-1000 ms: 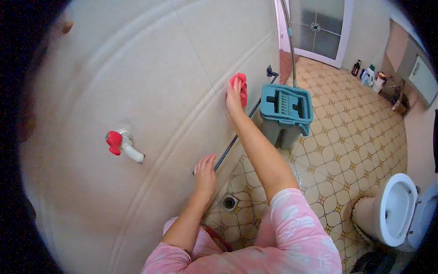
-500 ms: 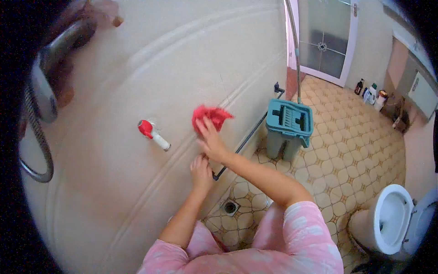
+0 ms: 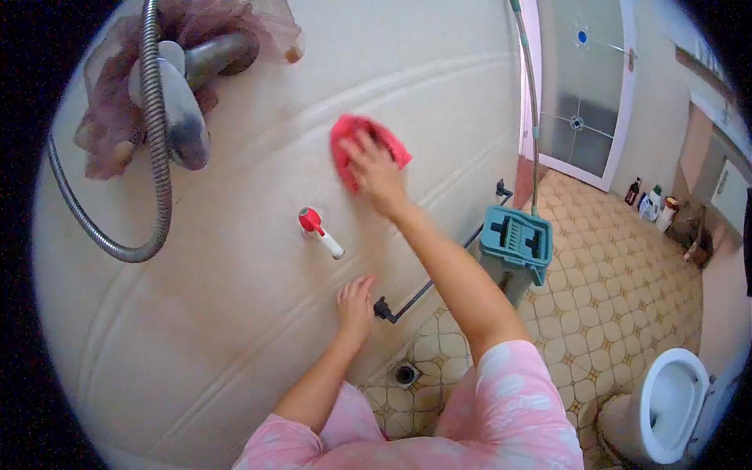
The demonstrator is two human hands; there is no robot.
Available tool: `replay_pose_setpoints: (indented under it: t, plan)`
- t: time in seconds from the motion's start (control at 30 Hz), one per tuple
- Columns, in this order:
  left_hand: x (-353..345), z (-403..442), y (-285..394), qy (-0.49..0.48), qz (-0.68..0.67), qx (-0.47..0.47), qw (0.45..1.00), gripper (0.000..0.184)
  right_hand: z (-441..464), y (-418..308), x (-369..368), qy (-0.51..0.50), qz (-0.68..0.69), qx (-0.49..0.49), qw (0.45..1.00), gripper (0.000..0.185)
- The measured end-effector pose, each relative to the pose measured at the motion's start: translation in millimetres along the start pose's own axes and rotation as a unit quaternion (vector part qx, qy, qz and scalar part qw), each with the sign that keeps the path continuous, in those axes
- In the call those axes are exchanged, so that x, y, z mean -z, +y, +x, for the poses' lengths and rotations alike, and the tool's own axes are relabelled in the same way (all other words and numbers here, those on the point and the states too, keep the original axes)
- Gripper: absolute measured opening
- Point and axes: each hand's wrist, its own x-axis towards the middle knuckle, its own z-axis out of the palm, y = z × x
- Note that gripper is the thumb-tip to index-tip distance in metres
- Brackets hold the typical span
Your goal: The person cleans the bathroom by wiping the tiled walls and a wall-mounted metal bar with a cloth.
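My right hand holds a crumpled red cloth against the pale wall, fingers bent over it and slightly blurred. Lower down, my left hand rests on the wall with its fingers stretched out and nothing in it. It is just left of the end of a black pipe that runs along the wall. Between the two hands and to the left, a white tap with a red handle juts from the wall.
At upper left hang a shower head, its metal hose and brownish mesh. A teal mop bucket stands right of my arm, with a mop pole. A floor drain, toilet, bottles and glazed door are also here.
My right hand has moved up the wall with the red cloth, which is spread wider. The left hand is now apart from the right arm. The view has shifted, showing more of the shower head.
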Motion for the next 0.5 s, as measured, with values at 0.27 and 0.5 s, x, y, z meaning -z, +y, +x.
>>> replay_pose_setpoints:
  t: [0.27,0.5]
  plan:
    - [9.9,-7.5,-3.6,0.003,0.016,0.006,1.0,0.038,17.5,92.3,-5.4,0.174,0.02,-0.134,0.975,0.052]
    - [9.3,-16.9,-0.8,0.001,0.016,0.008,1.0,0.039,-80.4,84.7,-56.2,0.172,0.084,-0.215,0.958,0.056]
